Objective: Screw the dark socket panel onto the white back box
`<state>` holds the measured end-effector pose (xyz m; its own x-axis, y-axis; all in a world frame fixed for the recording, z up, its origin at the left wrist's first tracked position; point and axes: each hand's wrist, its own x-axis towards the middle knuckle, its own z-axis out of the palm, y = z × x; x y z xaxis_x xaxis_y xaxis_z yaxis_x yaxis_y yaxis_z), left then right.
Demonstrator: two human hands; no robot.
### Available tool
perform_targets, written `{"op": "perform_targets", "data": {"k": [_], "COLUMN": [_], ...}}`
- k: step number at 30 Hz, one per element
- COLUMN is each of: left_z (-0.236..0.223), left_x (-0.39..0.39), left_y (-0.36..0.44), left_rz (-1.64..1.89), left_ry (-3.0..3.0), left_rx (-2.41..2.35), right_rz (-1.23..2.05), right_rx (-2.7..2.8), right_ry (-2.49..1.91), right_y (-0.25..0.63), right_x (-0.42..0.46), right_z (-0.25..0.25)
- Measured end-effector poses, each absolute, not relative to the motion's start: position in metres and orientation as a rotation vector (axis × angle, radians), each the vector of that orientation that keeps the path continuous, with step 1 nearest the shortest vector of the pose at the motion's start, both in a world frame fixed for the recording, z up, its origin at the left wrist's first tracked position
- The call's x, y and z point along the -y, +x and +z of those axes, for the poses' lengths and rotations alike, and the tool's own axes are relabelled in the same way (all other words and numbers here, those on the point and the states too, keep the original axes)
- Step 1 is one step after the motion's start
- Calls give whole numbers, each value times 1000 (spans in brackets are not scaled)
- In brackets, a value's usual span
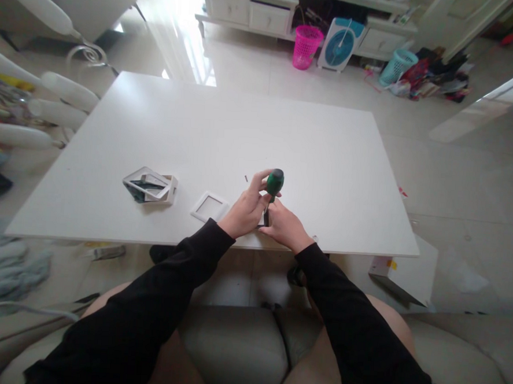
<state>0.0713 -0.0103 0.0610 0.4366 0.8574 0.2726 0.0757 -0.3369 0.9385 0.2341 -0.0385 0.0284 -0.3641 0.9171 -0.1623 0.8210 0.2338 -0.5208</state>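
Note:
A screwdriver with a green and black handle point(275, 183) stands nearly upright near the table's front edge. My left hand point(251, 208) is closed around it, fingers behind the handle and thumb near the shaft. My right hand point(286, 225) is closed on a small part with a dark edge point(266, 218), just below the screwdriver. Most of that part, and the screwdriver's tip, is hidden by my fingers. To the left of my left hand, a white square frame point(198, 213) lies flat on the table. A small dark screw-like piece point(246, 178) lies beyond that hand.
The white table point(320, 138) spans the view. At its left lies a stack of white frames and a box-like part point(169, 191). A tiny item point(315, 238) sits by my right wrist. Beyond stand a pink basket point(306, 47), a blue-white fan point(339, 45) and cabinets.

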Motion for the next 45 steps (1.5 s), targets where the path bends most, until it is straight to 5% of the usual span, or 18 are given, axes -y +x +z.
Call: {"op": "perform_targets", "data": {"k": [45], "left_z": [61], "left_x": [10], "left_y": [69], "left_rz": [939], "left_ry": [1620], "left_rx": [-820], "right_rz": [764], "right_rx": [2350], "right_ry": [-1671], "right_y": [234], "right_x": [41], "right_z": [25]}}
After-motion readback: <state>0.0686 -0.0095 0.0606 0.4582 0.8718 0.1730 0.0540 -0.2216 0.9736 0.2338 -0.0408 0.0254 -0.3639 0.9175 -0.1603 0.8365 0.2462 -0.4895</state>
